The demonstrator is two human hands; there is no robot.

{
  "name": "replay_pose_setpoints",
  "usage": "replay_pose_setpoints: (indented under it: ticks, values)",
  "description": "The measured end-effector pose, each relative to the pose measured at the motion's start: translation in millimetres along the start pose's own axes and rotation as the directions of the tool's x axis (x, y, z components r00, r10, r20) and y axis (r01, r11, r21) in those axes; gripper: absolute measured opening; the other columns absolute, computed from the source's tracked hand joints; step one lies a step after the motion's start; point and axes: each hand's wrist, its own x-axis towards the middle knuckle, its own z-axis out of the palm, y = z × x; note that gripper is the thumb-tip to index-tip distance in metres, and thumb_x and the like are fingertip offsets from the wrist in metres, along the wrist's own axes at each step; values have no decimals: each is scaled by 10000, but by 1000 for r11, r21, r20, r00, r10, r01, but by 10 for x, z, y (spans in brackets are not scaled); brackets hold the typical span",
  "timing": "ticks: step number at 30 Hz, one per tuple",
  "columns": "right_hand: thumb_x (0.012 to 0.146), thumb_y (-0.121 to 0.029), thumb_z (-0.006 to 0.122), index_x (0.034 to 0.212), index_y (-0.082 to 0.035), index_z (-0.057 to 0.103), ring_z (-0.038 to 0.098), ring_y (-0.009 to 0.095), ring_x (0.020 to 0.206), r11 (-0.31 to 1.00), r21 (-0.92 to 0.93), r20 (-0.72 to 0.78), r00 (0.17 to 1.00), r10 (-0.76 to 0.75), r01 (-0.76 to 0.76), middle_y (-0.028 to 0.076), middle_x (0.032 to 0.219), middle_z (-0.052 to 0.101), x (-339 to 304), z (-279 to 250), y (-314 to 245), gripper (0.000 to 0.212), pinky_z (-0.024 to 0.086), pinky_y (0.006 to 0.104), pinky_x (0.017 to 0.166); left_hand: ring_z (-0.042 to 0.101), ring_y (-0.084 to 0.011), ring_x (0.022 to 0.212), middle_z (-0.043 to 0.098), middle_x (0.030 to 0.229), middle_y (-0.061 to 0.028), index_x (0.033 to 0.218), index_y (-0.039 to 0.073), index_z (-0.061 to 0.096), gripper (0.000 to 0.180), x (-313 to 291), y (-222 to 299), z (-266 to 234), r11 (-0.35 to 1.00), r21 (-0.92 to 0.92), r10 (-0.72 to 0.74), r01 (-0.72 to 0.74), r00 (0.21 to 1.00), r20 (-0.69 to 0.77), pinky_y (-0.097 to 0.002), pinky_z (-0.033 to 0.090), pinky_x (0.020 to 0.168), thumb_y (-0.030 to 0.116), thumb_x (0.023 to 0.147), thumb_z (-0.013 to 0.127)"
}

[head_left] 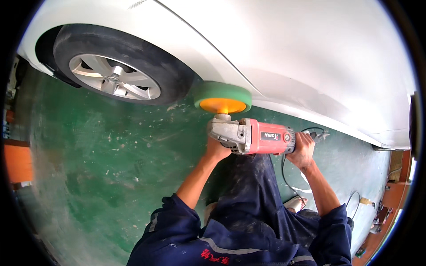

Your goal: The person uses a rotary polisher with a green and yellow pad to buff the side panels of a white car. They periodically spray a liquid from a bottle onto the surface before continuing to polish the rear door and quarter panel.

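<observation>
Both my hands hold a red and grey car polisher (pixel 270 136) level in front of me. My left hand (pixel 217 149) grips it at the grey metal head, with its fingers mostly hidden behind the tool. Around the rear end my right hand (pixel 302 150) is closed. A green foam pad (pixel 245 94) on an orange backing plate (pixel 222 105) sits at the tool's front. The pad's far side meets or nearly meets the lower body of the white car (pixel 284 48), just right of the wheel; whether it touches is hidden.
A black tyre (pixel 177 84) with a silver rim (pixel 113 80) stands at the upper left. The polisher's black cable (pixel 286 177) hangs to the stained green floor (pixel 111 164). An orange box-like thing (pixel 17 163) is at the far left; shelving (pixel 394 195) with items lines the right.
</observation>
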Motion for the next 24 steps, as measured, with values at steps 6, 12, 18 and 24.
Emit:
replay_pose_setpoints:
  ticks: [6, 12, 18, 24]
  values:
    - [539, -65, 719, 773, -46, 541, 602, 372, 688, 995, -86, 133, 990, 51, -39, 134, 735, 604, -132, 39, 132, 295, 481, 450, 654, 550, -152, 1036, 559, 1096, -15, 1126, 111, 530, 207, -49, -33, 131, 945, 325, 38, -44, 999, 25, -347, 471, 952, 165, 970, 655]
    - [525, -61, 733, 748, -52, 520, 587, 364, 660, 998, -59, 22, 999, 27, -25, 125, 719, 585, -74, -177, -22, 308, 468, 443, 626, 576, -124, 1067, 575, 1131, -2, 1135, 127, 531, 149, -85, 43, 158, 943, -267, -205, 197, 979, -2, -334, 495, 946, 165, 1009, 603]
    - [549, -75, 723, 748, -54, 516, 596, 391, 681, 999, -20, 94, 994, 49, -48, 148, 734, 590, -177, -201, 190, 288, 482, 461, 626, 631, -160, 1018, 635, 1052, -43, 1090, 97, 593, 176, -111, 250, 331, 791, -568, -265, 230, 964, 21, -362, 521, 898, 175, 947, 660]
    - [737, -233, 725, 876, -36, 656, 681, 438, 867, 927, -74, 612, 717, 334, -368, 233, 855, 697, -423, -279, -86, 250, 550, 508, 784, 716, -261, 710, 731, 746, -133, 878, -12, 727, 173, -886, 139, 51, 839, 497, -207, 221, 975, -85, -415, 544, 683, 138, 793, 746]
